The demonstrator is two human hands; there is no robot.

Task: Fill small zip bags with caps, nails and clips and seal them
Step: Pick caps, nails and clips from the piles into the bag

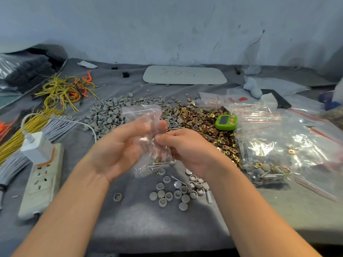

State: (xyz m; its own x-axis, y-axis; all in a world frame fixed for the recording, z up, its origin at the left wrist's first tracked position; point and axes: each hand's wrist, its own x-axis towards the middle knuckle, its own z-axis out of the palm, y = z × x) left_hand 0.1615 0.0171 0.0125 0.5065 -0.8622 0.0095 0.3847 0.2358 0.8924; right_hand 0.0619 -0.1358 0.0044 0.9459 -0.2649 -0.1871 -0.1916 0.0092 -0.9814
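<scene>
Bag (pixel 148 145) hangs between left hand (pixel 118 145) and right hand (pixel 185 147), both gripping it.

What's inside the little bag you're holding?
At the bottom of the bag sit nails, some grey caps and gold clips. Both hands cover its middle, so more may hide there.

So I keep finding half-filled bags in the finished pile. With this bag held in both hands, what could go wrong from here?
1. The bag looks crumpled between the left hand and right hand; its zip may close unevenly and let nails slip out.
2. Loose caps lie right under the hands; a forearm could sweep them off.
3. The nails might pierce the thin plastic if squeezed.
</scene>
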